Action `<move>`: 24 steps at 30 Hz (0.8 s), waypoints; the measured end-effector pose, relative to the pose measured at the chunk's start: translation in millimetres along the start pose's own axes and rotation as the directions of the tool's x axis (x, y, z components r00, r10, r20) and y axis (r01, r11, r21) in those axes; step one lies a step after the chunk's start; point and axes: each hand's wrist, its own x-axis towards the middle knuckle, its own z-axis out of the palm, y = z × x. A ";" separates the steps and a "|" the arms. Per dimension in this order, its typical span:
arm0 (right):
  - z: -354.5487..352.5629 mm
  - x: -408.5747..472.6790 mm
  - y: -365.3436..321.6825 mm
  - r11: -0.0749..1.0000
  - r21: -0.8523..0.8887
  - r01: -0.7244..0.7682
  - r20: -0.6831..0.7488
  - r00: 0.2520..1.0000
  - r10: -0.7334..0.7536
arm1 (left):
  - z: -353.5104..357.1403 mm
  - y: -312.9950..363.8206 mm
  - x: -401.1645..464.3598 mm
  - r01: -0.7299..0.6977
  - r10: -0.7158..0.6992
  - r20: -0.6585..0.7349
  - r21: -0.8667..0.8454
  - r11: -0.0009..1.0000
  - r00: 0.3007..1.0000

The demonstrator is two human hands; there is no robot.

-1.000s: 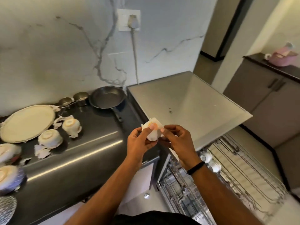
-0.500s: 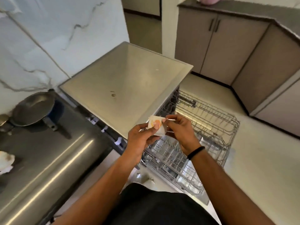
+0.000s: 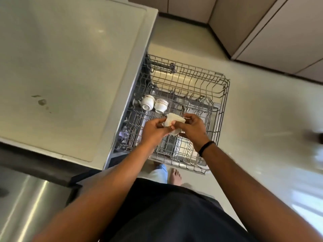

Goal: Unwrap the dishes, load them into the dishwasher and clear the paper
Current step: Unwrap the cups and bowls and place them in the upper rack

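The pale floor (image 3: 262, 119) fills the right half of the view, with cabinet doors (image 3: 279, 32) along its far and right edges. The flat grey top of the dishwasher (image 3: 70, 67) takes up the upper left, and a strip of steel counter (image 3: 26, 206) shows at the lower left corner.

Out of the dishwasher's front, over the floor, stands the wire rack (image 3: 201, 81), pulled fully out. A second rack level shows beneath it through the wires. Near the rack's left edge, close to the dishwasher body, two white cups (image 3: 154, 103) with a patterned band at the rim lie tipped on their sides, just beside each other.

Both forearms reach out from the bottom of the view over a dark garment, and a bare foot (image 3: 175, 176) stands on the floor at the rack's near edge. The right wrist wears a black band (image 3: 206, 147).

Both hands meet above the middle of the rack, close together. The left hand (image 3: 153, 130) and the right hand (image 3: 194, 126) each pinch a paper-wrapped dish (image 3: 173, 122) from opposite sides, held in the air just nearer than the two cups. The white paper covers it, so its shape cannot be told.
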 end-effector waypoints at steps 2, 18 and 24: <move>-0.7 22.0 1.2 0.999 0.021 -0.048 -0.036 0.998 0.049 | 3.5 -2.5 31.5 0.014 -0.017 0.035 0.061 0.998 0.999; -9.8 146.8 28.1 0.954 0.134 -0.268 -0.122 0.951 0.284 | 35.2 -35.0 162.0 0.258 -0.271 0.120 0.112 0.960 0.955; -0.3 183.1 45.4 0.960 0.077 -0.268 -0.171 0.945 0.278 | 43.4 -37.0 176.9 0.300 -0.301 0.024 0.033 0.953 0.953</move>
